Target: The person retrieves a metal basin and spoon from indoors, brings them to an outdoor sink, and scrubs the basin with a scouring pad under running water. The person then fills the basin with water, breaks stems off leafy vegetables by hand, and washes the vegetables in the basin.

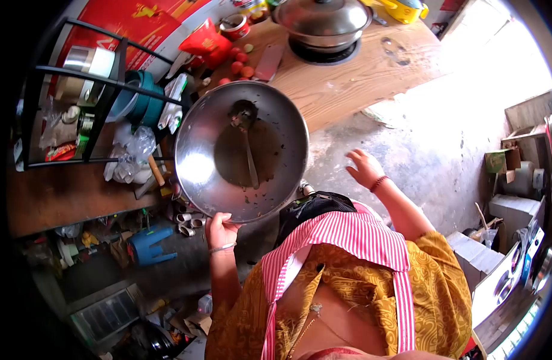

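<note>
My left hand grips the near rim of a large, wide metal bowl, thumb over the edge. A shallow pool of brownish liquid lies in the bottom, with dark green bits stuck to the sides. A metal ladle rests inside, its head toward the far side and its handle toward me. The bowl is at the near-left edge of the wooden table, tilted somewhat. My right hand hangs over the floor to the right of the bowl, apart from it, fingers spread and holding nothing.
On the wooden table stand a lidded metal pan on a dark round burner, red tomatoes and a red bag. A black rack with containers is at left. A blue stool and boxes are on the floor.
</note>
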`<state>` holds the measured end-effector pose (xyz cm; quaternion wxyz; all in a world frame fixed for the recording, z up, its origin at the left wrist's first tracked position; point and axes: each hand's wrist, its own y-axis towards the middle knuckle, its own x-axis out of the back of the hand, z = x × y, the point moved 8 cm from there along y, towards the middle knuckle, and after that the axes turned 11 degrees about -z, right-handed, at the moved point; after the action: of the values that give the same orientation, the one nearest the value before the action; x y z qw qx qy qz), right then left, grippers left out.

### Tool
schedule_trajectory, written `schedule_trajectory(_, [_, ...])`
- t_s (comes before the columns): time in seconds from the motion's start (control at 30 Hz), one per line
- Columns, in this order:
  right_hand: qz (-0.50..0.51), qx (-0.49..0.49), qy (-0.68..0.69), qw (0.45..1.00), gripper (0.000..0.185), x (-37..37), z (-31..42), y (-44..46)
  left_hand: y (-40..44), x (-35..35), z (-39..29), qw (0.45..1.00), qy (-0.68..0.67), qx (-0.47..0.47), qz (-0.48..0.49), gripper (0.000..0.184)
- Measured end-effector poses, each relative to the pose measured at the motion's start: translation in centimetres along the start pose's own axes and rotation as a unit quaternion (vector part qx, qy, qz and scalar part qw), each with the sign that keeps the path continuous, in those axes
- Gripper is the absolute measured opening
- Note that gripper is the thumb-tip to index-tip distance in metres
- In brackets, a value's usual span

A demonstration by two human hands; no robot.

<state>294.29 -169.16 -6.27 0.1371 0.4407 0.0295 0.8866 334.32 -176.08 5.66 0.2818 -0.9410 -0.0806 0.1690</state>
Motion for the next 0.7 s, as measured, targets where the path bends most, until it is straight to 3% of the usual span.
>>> schedule_trajectory(0.1, [-0.015, -0.154, -0.025, 0.988, 0.030, 6.1, -8.1, -9.2, -2.1, -7.1, 1.7, 0.998, 0.038, 0.017, 0.043, 0.022])
schedule_trajectory(0.17, [-0.069, -0.205, -0.059, 0.974, 0.030, 9.6, -12.9, -15.6, -2.6, -11.3, 3.5, 0.995, 0.064, 0.031, 0.074, 0.022])
schedule_trajectory(0.3, [-0.169, -0.376, -0.078, 0.908, 0.028, 16.6, -20.2, -27.1, -3.6, -21.0, 7.7, 0.983, 0.100, 0.073, 0.139, 0.023])
schedule_trajectory(0.33, [-0.187, -0.410, -0.082, 0.889, 0.027, 17.8, -21.2, -29.3, -3.4, -23.2, 9.0, 0.975, 0.122, 0.069, 0.171, 0.032])
schedule_trajectory(0.4, [-0.218, -0.450, -0.095, 0.861, 0.026, 19.3, -22.9, -32.3, -3.8, -28.8, 11.5, 0.948, 0.160, 0.106, 0.253, 0.043])
schedule_trajectory(0.57, [-0.219, -0.532, -0.060, 0.816, 0.028, 21.7, -27.3, -34.0, -6.5, -44.0, 17.2, 0.905, 0.228, 0.131, 0.334, 0.040])
schedule_trajectory(0.63, [-0.217, -0.519, -0.023, 0.827, 0.030, 21.3, -29.6, -34.3, -5.3, -49.1, 20.8, 0.884, 0.250, 0.145, 0.369, 0.039])
schedule_trajectory(0.7, [-0.170, -0.577, -0.005, 0.799, 0.031, 21.1, -32.3, -35.8, -4.9, -55.0, 23.7, 0.868, 0.268, 0.152, 0.390, 0.036])
